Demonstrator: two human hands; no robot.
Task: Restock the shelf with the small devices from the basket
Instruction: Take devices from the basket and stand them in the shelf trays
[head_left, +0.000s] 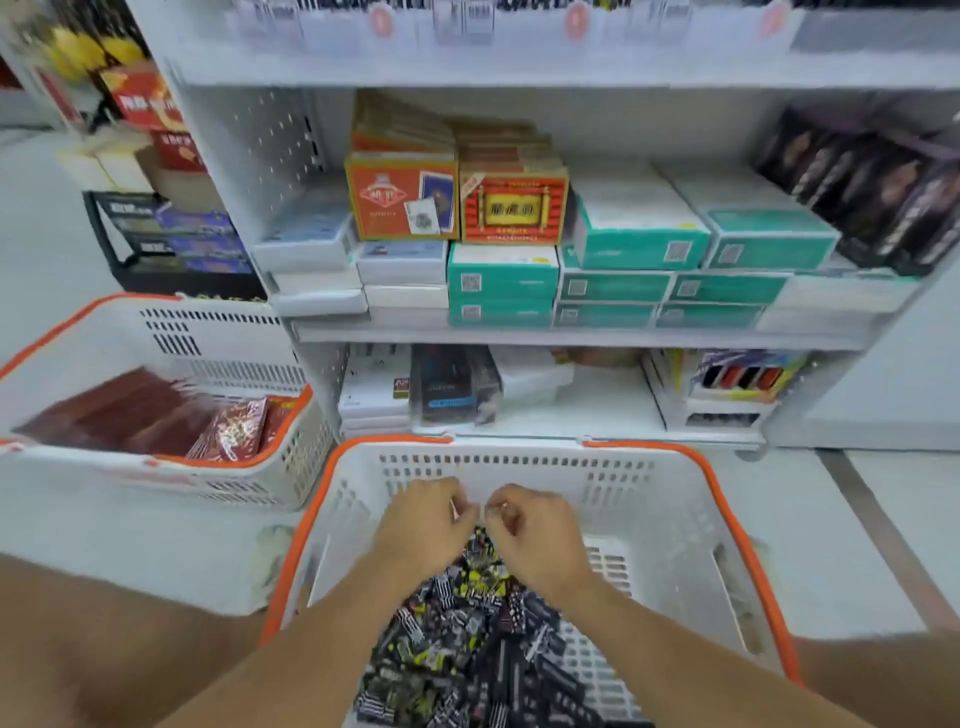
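Observation:
A white basket with an orange rim (670, 483) stands on the floor in front of the white shelf unit (587, 338). A heap of small black-and-yellow packaged devices (467, 649) fills its near half. Both hands reach into the basket above the far end of the heap. My left hand (421, 525) and my right hand (535, 535) have curled fingers that meet at the fingertips. They pinch a small pale item (470, 509) between them, which is too blurred to identify. The bottom shelf (597, 405) holds a dark boxed item and white boxes at its left.
A second orange-rimmed basket (249, 332) with red packets (228, 431) sits on the floor to the left. Teal boxes (639, 244) and card boxes (402, 202) are stacked on the middle shelf. A black rack (171, 244) stands at far left.

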